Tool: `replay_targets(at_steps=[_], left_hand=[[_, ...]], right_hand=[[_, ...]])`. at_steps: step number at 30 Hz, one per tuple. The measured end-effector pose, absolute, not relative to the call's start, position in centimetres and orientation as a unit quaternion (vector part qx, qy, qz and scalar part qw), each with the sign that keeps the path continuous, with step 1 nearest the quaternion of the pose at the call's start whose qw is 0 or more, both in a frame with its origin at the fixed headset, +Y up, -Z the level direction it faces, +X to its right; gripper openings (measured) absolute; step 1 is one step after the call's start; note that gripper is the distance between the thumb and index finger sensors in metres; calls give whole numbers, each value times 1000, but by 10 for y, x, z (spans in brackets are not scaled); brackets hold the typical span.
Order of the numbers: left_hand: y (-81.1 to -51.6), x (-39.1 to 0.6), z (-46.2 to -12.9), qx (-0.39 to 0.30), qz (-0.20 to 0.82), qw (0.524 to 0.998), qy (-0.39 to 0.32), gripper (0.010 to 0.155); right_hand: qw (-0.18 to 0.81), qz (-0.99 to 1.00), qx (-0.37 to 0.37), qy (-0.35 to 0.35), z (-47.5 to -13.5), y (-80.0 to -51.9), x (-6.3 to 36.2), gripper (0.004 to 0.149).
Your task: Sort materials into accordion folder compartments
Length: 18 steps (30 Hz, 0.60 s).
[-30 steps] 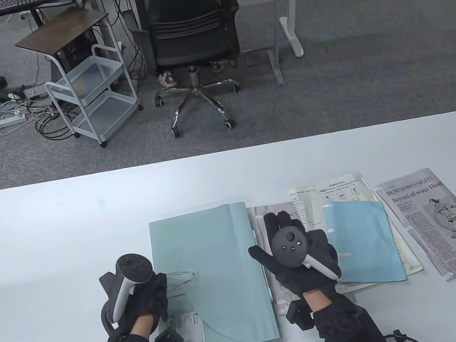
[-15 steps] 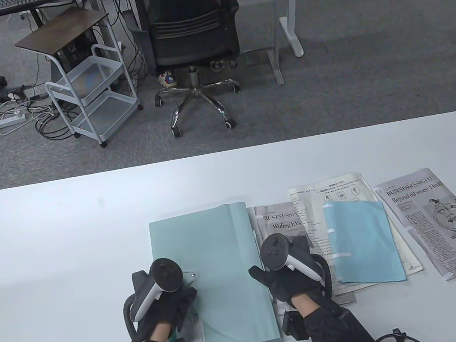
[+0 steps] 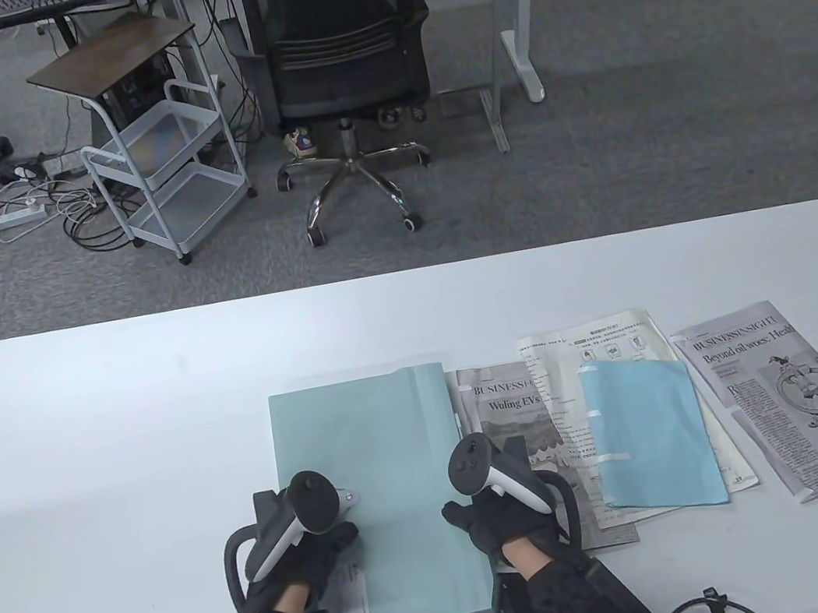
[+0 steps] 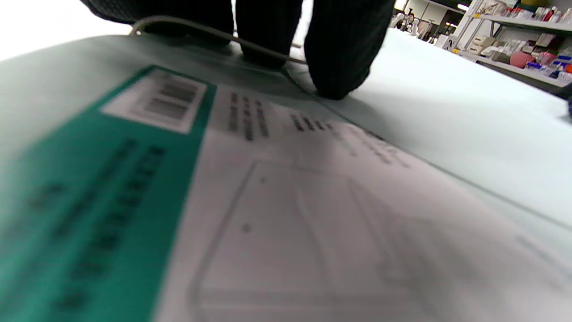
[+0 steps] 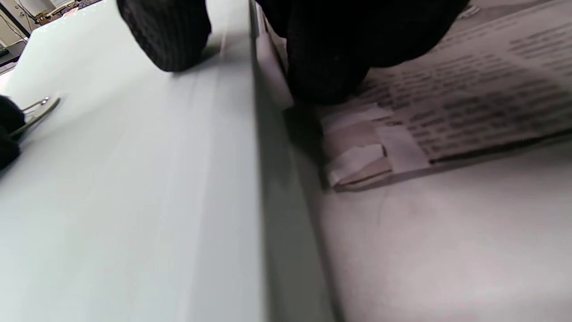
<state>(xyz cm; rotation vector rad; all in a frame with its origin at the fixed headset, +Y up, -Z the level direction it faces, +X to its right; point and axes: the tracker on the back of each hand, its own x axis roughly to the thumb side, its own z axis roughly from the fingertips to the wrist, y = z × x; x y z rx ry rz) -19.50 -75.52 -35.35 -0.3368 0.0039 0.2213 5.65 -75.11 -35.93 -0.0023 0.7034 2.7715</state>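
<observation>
the pale green accordion folder (image 3: pixel 385 485) lies flat and closed on the white counter (image 3: pixel 88 458), near its front edge. the left hand (image 3: pixel 306 554) rests on the folder's near left part, by the elastic closure and its small tab (image 3: pixel 348 497), just above a white label (image 3: pixel 349 594). the right hand (image 3: pixel 506 522) sits at the folder's right edge, thumb on the cover, the rest over a newspaper page (image 3: pixel 511 415) lying just beside the folder.

further right, a blue plastic sleeve (image 3: pixel 650 438) lies on top of a printed instruction sheet (image 3: pixel 590 346), and a second newspaper clipping (image 3: pixel 795 388) lies apart from them at the far right.

from above, the trackers hide most of the fingers. the left wrist view fills that in: the fingers (image 4: pixel 344 53) press their tips down on the cover, with the thin elastic cord (image 4: pixel 201 31) running under them; whether they pinch the cord, i cannot tell. it also shows the label's (image 4: pixel 134 179) green band and barcode up close, blurred. the right wrist view shows the thumb (image 5: pixel 167 33) on the folder's (image 5: pixel 134 179) top and other fingers (image 5: pixel 326 67) down beside its thick edge on the newspaper (image 5: pixel 447 103), whose taped corner (image 5: pixel 362 161) only shows here. whether they grip the edge i cannot tell.
</observation>
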Motion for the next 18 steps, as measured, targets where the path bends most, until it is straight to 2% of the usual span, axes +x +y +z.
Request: replay_targets(at_steps=[6, 18], left_hand=[[-755, -195, -354, -170, 113, 979, 1, 37], [-757, -209, -356, -235, 240, 941, -43, 37]], right_hand=[[140, 960, -5, 241, -359, -750, 56, 72], [133, 962, -12, 239, -357, -750, 52, 72]])
